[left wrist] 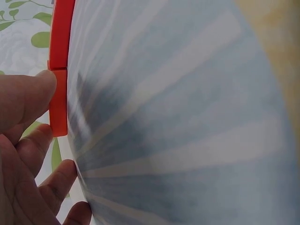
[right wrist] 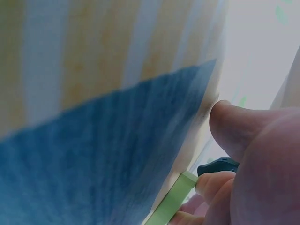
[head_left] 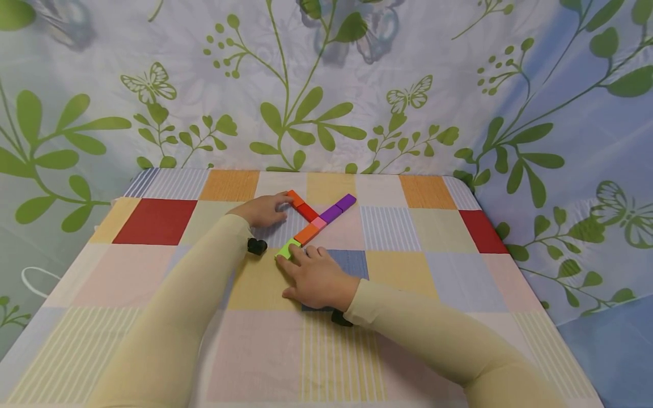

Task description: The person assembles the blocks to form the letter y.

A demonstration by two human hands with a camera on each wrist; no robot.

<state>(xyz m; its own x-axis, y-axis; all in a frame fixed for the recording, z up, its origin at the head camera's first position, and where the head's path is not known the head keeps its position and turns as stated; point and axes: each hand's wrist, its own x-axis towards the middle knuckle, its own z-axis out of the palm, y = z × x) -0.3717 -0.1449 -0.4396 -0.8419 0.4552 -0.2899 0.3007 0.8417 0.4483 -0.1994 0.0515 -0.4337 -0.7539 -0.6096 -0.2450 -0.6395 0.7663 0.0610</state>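
Observation:
Colored blocks lie joined in a branching line on the patchwork cloth. My left hand is at the far-left branch, with fingertips at the orange-red block; a red block adjoins it. In the left wrist view, the thumb overlaps the orange-red block near its seam, and other fingers rest on the cloth. My right hand touches the lime-green block with extended fingertips, thumb held apart. Between the branches and the green end sit an orange block and a pink one.
Two purple blocks form the far-right branch. A patchwork cloth covers the table, and a leaf-patterned curtain hangs behind and at both sides. A white cord loop shows at the left edge.

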